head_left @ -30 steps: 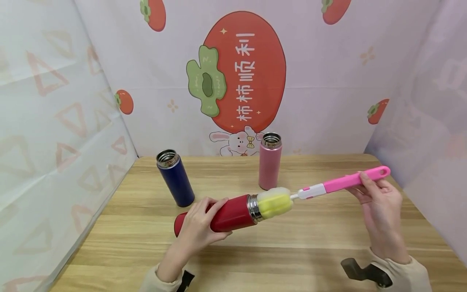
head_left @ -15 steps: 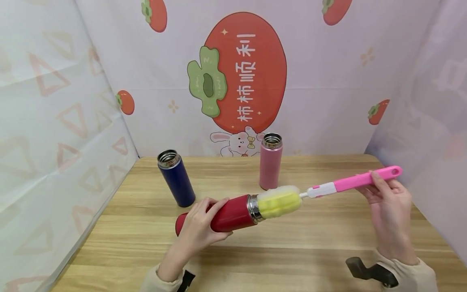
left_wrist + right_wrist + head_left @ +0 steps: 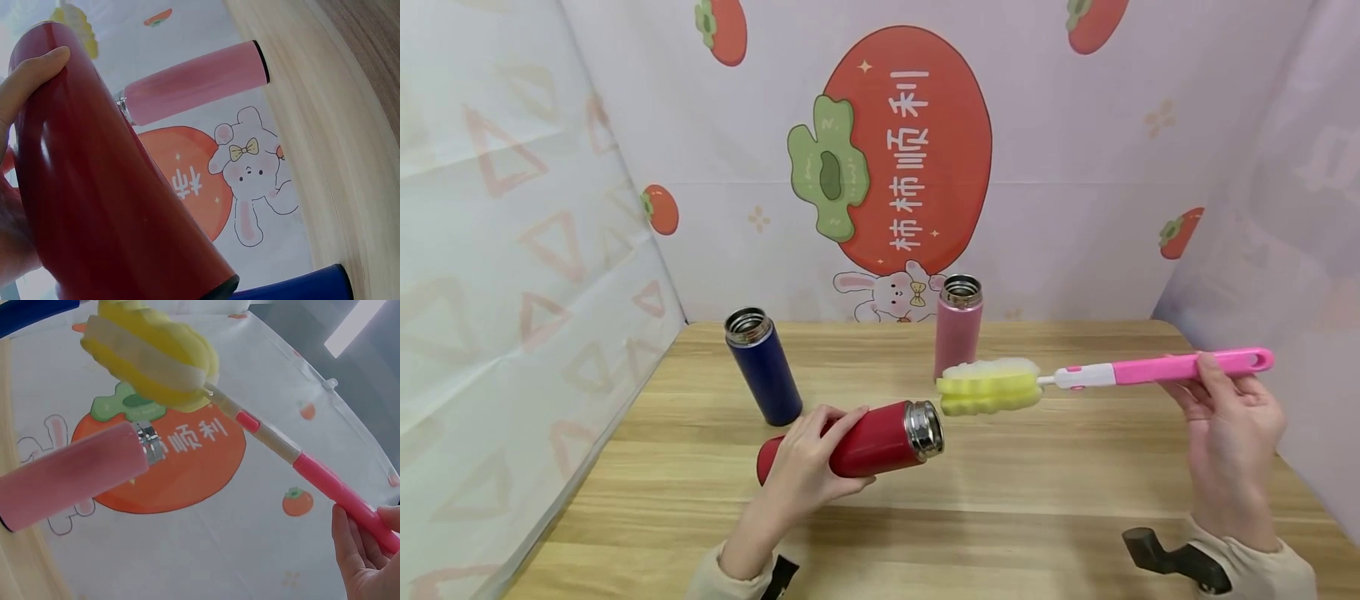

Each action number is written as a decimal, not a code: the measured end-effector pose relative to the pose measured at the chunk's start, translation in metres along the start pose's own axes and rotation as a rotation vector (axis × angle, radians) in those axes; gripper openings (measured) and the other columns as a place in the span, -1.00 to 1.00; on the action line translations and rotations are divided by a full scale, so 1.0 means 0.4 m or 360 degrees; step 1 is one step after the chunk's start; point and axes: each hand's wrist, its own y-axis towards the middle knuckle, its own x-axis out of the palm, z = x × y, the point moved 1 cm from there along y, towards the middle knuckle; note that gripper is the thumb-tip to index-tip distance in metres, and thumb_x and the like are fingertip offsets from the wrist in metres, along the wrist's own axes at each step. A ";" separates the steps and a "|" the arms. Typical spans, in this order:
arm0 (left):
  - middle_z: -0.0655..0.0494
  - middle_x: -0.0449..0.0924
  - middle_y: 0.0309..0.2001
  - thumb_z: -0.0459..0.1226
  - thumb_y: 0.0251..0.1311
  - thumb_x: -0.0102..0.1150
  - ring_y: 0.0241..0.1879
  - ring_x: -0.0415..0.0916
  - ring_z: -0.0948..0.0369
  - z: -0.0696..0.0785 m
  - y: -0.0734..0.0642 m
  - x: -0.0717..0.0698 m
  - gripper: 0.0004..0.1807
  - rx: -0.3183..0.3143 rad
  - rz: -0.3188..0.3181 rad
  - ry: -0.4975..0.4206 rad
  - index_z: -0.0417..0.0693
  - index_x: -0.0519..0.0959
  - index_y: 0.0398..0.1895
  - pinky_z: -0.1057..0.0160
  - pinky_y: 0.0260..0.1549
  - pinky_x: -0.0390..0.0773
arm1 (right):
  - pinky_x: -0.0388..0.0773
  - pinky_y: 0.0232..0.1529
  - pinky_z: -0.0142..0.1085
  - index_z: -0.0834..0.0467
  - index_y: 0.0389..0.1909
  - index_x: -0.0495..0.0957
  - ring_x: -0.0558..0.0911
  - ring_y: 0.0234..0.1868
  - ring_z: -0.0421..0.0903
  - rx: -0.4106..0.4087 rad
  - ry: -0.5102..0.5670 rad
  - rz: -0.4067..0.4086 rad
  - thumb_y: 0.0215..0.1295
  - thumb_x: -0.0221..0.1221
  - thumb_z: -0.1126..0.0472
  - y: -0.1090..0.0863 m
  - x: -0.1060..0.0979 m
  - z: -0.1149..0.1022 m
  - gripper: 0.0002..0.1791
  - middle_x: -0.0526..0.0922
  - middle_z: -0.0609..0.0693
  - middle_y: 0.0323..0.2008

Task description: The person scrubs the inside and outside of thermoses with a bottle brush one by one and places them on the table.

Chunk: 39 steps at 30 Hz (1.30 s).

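Clearly, the left hand (image 3: 808, 458) is wrapped around the red bottle (image 3: 883, 440), its back turned up toward the head camera. Some fingers bend over the top of the bottle while 1 digit lies along the near side. The forearm comes up from the bottom edge, slanting rightward out of a pale sleeve (image 3: 730, 575). The bottle lies tilted above the front part of the wooden table (image 3: 1037, 525), its metal mouth (image 3: 925, 429) facing right; whether its base touches the wood cannot be told.

On the other side, the right hand (image 3: 1236, 421) pinches the pink handle of the brush (image 3: 1090, 375) close to its holed end, thumb in front and fingers behind. This wrist is raised, with the forearm rising steeply from the lower right corner. The brush is held nearly level, and its yellow and white sponge head (image 3: 988, 387) is outside the mouth, just beside it. From the head camera, the sponge covers the lower part of the pink bottle (image 3: 958, 333), which stands upright farther back.

The blue bottle (image 3: 765, 371) stands uncapped behind the left hand. Behind the table hangs a white backdrop (image 3: 1075, 167) printed with persimmons.
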 end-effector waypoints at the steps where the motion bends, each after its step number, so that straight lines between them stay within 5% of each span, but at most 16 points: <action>1: 0.10 0.43 -0.25 -0.05 -0.55 0.49 -0.26 0.40 0.22 0.001 0.000 0.000 -0.17 0.0013 0.0003 -0.0001 0.00 0.45 0.02 0.20 -0.32 0.45 | 0.50 -0.36 -0.08 0.57 -0.37 0.38 0.61 -0.50 0.17 -0.0003 -0.0024 -0.0014 0.12 -0.06 0.62 -0.002 0.003 0.004 -0.92 0.53 0.34 -0.55; 10: 0.12 0.42 -0.24 -0.03 -0.50 0.45 -0.24 0.39 0.22 0.007 -0.001 0.007 -0.21 0.0052 -0.0013 -0.0009 0.00 0.47 0.00 0.20 -0.30 0.43 | 0.50 -0.31 -0.16 0.48 -0.33 0.37 0.64 -0.42 0.09 0.0076 -0.0239 -0.0108 0.13 -0.02 0.56 -0.025 0.023 0.052 -0.92 0.59 0.29 -0.48; 22: 0.14 0.42 -0.25 -0.01 -0.50 0.44 -0.26 0.40 0.23 0.004 0.000 0.013 -0.21 0.0016 -0.0072 0.0011 0.02 0.46 0.00 0.21 -0.29 0.44 | 0.49 -0.27 -0.15 0.49 -0.28 0.35 0.63 -0.37 0.12 0.0130 -0.0154 -0.0118 0.17 -0.04 0.53 -0.028 0.014 0.062 -0.89 0.55 0.29 -0.43; 39: 0.13 0.42 -0.31 0.00 -0.55 0.47 -0.36 0.39 0.24 -0.013 -0.006 0.010 -0.19 -0.0094 -0.0033 0.0099 0.03 0.48 -0.01 0.28 -0.43 0.42 | 0.52 -0.26 -0.16 0.52 -0.30 0.42 0.63 -0.36 0.11 0.0275 -0.0085 -0.0393 0.26 -0.20 0.52 -0.025 0.007 0.054 -0.78 0.57 0.33 -0.43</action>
